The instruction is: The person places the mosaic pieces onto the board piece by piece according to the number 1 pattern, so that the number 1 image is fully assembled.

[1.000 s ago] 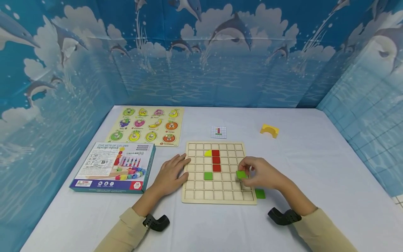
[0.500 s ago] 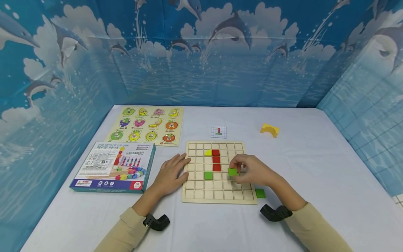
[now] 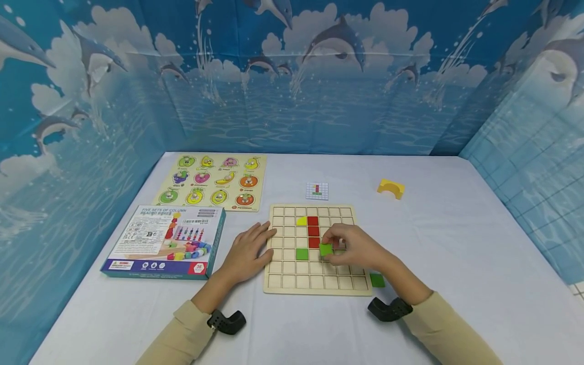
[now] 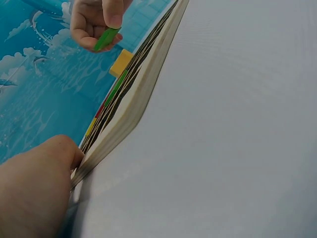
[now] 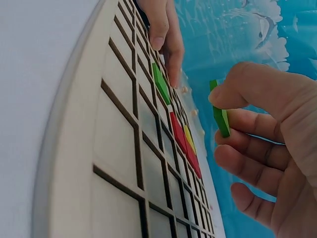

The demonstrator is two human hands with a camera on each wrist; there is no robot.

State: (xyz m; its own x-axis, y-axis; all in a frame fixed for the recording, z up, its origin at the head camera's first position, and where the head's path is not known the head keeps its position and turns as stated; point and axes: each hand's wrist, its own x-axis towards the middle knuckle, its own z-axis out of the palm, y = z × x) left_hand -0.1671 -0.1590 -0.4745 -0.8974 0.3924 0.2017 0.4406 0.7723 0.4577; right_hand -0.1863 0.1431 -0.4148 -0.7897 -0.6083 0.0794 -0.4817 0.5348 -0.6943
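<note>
A wooden grid board (image 3: 287, 284) lies on the white table, with a yellow piece (image 3: 301, 221), a column of red square tiles (image 3: 313, 231) and one green tile (image 3: 302, 254) set in its cells. My right hand (image 3: 353, 247) pinches another green square tile (image 3: 326, 249) between thumb and fingers, held above the board just right of the lowest red tile. In the right wrist view this green tile (image 5: 220, 111) is tilted on edge, apart from the board. My left hand (image 3: 248, 253) rests at the board's left edge, fingers extended, touching it.
One more green tile (image 3: 377, 280) lies by the board's lower right corner. Behind the board is a small pattern card (image 3: 317, 191); a yellow arch block (image 3: 391, 188) sits back right. A boxed toy set (image 3: 164, 243) and a fruit picture board (image 3: 214, 182) occupy the left.
My right hand has moved left across the board with the green tile, from near the right edge toward the red column. The left hand stays in place.
</note>
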